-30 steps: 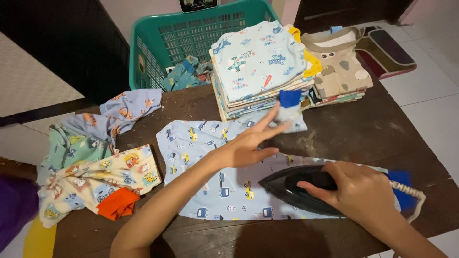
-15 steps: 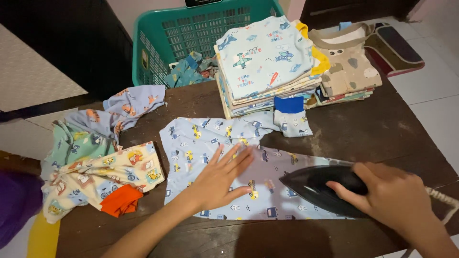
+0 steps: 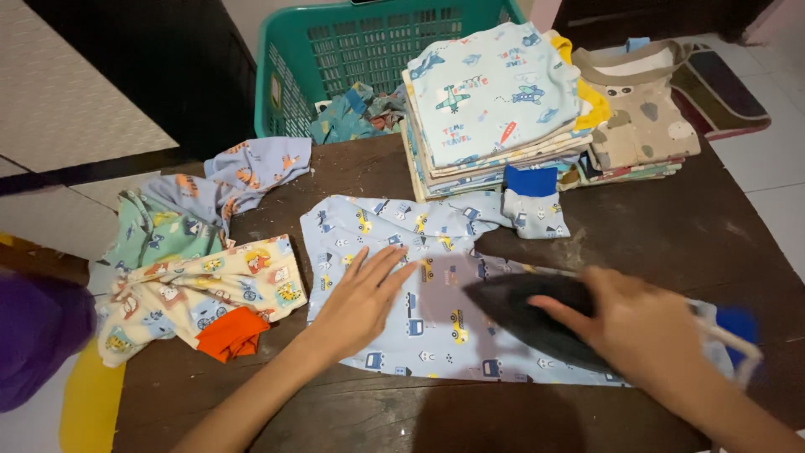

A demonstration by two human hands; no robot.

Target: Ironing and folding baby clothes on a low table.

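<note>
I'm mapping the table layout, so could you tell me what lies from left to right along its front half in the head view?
Crumpled yellow garment → left hand → black iron → right hand.

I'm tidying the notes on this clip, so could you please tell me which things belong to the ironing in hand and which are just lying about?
In use:
left hand
right hand
black iron
light blue car-print garment

Lying about:
folded clothes stack
green laundry basket
crumpled clothes pile
beige folded garment
</note>
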